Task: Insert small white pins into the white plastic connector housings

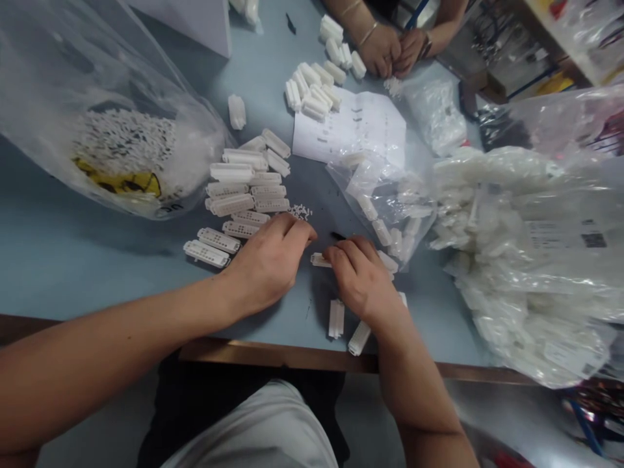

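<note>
A white plastic connector housing [319,260] lies at lower centre of the frame, long axis running left to right, its right end under the curled fingers [341,255] of the half-closed right hand [363,279] (whether they grip it, I cannot tell). The left hand [268,263], knuckles up and fingers bent, sits just beside it, with no visible hold. Rows of similar housings [244,195] lie left of centre on the blue tabletop [97,273].

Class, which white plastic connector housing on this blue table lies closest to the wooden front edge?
The connector housing just below the right hand: it lies slanted, its end nearly reaching the wooden edge, while its neighbour stops further back.
</note>
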Tool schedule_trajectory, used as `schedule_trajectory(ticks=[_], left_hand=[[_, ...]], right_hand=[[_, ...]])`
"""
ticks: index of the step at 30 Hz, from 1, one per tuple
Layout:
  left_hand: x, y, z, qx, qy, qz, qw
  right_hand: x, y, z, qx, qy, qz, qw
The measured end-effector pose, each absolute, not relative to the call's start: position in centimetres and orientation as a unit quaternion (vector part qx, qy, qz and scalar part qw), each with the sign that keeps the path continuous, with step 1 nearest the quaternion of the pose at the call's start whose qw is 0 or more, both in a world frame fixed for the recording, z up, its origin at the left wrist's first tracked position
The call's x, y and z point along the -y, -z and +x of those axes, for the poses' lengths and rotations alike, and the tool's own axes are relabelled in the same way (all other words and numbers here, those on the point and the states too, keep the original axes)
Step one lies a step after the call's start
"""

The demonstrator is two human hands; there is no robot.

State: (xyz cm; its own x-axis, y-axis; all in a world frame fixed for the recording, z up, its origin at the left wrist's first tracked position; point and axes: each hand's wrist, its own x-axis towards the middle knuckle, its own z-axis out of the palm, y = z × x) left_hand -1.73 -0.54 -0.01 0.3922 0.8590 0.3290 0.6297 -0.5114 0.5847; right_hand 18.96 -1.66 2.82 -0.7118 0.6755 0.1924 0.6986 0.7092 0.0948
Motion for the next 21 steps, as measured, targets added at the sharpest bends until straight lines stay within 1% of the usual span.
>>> schedule_trajectory(ticks=[5, 8, 13, 18, 21], left_hand=[[0.6, 0.0, -1.8, -0.448, -0.300, 0.831, 0.140], [0.5, -0.3, -1.8, -0.438, -0.259, 0.854, 0.110], [0.4, -0.9, -1.8, -0.440, -0.204, 0.870, 0.095], [0.4, -0.9, -1.7, -0.442, -0.206, 0.868, 0.089], [0.4, -0.7, -1.7, -0.447, -0.216, 0.864, 0.082]], right_hand=[[1.6, -2.6, 19.0, 0.922, 0.084, -0.371, 0.075], [1.6, -2.6, 18.9, 0.922, 0.084, -0.369, 0.076], [1.6, -2.5, 18.9, 0.922, 0.069, -0.370, 0.086], [1.6, -2.4, 19.6, 0.920, 0.006, -0.371, 0.123], [1.7, -2.5, 20.3, 0.909, 0.003, -0.386, 0.157]])
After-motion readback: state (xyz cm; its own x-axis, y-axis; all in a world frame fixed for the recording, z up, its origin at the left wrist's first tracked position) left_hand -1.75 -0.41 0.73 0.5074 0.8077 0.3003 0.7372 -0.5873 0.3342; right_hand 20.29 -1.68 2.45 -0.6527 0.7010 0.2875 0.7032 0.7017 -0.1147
